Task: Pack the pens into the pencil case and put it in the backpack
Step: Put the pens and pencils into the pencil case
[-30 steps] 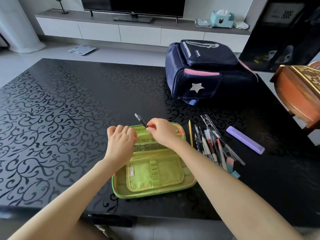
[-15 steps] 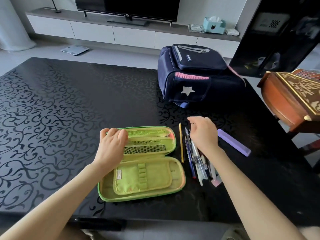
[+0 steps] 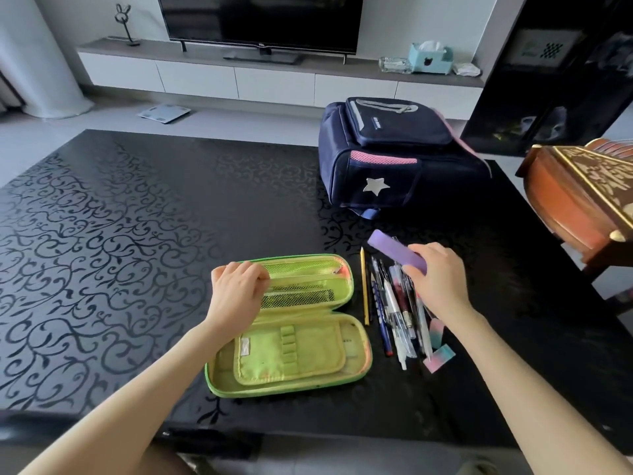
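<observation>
- Now the green pencil case [image 3: 291, 320] lies open on the black table [image 3: 137, 217], in the lower middle of the frame.
- The left hand [image 3: 236, 289] grips the left end of its upper half with curled fingers.
- The right hand [image 3: 435, 279] holds one end of a purple box [image 3: 394, 250], closed around it.
- The pens [image 3: 390, 303] lie in a bunch just right of the case.
- The dark blue backpack [image 3: 394, 156] stands behind them, in the upper right of the frame.

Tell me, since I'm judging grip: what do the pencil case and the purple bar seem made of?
Pencil case: matte lime fabric lining, mesh pockets, stitched loops; shell looks stiff, perhaps moulded foam. Purple bar: smooth, even satin surface, crisp edges, probably plastic.
</observation>
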The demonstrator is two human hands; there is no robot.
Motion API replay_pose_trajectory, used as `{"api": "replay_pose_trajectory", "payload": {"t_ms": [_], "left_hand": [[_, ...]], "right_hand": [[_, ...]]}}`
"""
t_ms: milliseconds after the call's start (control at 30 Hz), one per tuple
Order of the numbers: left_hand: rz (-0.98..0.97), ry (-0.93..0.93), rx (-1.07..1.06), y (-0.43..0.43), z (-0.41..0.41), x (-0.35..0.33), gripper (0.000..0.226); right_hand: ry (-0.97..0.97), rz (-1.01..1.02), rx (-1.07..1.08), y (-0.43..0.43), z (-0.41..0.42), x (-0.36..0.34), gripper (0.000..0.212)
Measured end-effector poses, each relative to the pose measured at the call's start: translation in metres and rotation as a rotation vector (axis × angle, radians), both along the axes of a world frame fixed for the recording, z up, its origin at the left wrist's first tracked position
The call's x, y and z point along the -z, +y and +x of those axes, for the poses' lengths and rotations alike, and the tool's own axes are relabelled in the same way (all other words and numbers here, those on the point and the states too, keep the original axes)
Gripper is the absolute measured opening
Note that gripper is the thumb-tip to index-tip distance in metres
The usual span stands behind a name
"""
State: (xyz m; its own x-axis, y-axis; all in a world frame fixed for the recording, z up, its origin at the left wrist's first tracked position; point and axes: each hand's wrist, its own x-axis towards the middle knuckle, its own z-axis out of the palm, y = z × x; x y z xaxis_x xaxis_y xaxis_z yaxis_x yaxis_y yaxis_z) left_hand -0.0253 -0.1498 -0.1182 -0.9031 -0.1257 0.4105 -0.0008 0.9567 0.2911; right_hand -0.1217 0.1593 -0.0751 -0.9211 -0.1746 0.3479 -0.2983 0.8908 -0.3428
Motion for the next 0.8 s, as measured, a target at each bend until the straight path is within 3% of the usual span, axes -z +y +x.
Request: {"api": "replay_pose_trajectory", "payload": {"t_ms": [133, 233, 333, 500, 667, 800], "left_hand": [[0.020, 0.102, 0.025, -0.001, 0.005, -0.002, 0.007], [0.009, 0.169, 0.055, 0.000, 0.008, -0.005, 0.011], [0.008, 0.193, 0.076, 0.001, 0.011, -0.005, 0.018], [-0.011, 0.222, 0.102, -0.004, 0.013, 0.003, 0.013], [0.009, 0.201, 0.140, -0.003, 0.012, 0.004, 0.024], [0.011, 0.079, 0.182, -0.001, 0.012, 0.005, 0.011]], "right_hand": [[0.159, 0.101, -0.466, -0.088, 0.003, -0.017, 0.038], [0.001, 0.258, -0.680, -0.135, 0.001, -0.022, 0.032], [-0.341, 0.252, -0.721, -0.159, 0.002, -0.026, 0.037], [-0.641, 0.072, -0.721, -0.172, 0.010, -0.041, 0.031], [-0.647, 0.162, -0.705, -0.180, 0.025, -0.040, 0.050], [-0.605, 0.219, -0.652, -0.169, 0.034, -0.033, 0.058]]}}
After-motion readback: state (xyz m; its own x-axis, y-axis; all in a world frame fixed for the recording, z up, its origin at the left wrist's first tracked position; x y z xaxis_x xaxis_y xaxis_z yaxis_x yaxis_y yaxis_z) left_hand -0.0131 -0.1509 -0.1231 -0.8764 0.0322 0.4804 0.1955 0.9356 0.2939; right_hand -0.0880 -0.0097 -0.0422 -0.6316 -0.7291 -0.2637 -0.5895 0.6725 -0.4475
